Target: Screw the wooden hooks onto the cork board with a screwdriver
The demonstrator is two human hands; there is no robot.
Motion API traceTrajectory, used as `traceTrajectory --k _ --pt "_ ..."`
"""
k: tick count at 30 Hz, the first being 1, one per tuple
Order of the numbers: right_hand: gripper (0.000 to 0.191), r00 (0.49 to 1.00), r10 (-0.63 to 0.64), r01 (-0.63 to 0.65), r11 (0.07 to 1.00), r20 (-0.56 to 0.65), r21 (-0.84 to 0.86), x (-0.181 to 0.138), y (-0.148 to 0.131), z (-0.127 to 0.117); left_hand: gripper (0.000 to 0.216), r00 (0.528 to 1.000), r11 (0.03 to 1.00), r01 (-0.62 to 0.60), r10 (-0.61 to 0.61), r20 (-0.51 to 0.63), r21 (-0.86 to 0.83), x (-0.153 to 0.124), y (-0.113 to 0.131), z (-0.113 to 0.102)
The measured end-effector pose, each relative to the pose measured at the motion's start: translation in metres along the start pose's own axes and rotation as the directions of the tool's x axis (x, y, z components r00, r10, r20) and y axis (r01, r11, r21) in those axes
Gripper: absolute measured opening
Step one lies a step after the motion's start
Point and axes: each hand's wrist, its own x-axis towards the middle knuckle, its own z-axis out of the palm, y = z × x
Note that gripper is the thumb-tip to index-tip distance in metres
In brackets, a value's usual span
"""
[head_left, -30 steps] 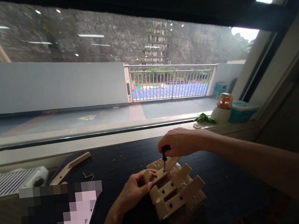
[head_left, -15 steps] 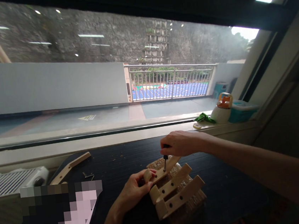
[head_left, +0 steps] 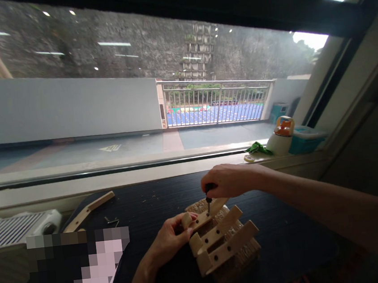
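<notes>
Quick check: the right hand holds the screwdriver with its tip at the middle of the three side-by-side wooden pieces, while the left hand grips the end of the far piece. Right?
Not quite: the head view shows the tip of the screwdriver at the far piece, not the middle piece. The rest of it stands.

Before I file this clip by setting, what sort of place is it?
Likely an indoor room, perhaps at a school: dark table beside a wide window, railing and blue ground outside.
</notes>
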Motion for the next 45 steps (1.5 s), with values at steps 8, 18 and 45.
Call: traceTrajectory --k 8,18,45 --pt "0.032 1.000 0.014 -0.015 0.997 -0.012 -0.076 0.000 0.004 0.000 0.027 0.999 0.999 -0.033 0.032 0.028 0.014 0.001 0.005 0.002" --pt "0.027 1.000 0.003 -0.004 0.998 -0.014 -0.061 0.001 0.006 0.002 0.027 0.997 0.992 -0.071 0.074 -0.031 0.103 0.001 0.004 0.002" --pt "0.024 0.998 0.069 -0.069 0.996 0.007 -0.058 -0.001 0.002 0.004 0.023 0.994 0.978 0.000 0.022 -0.105 0.209 0.001 0.008 0.011"
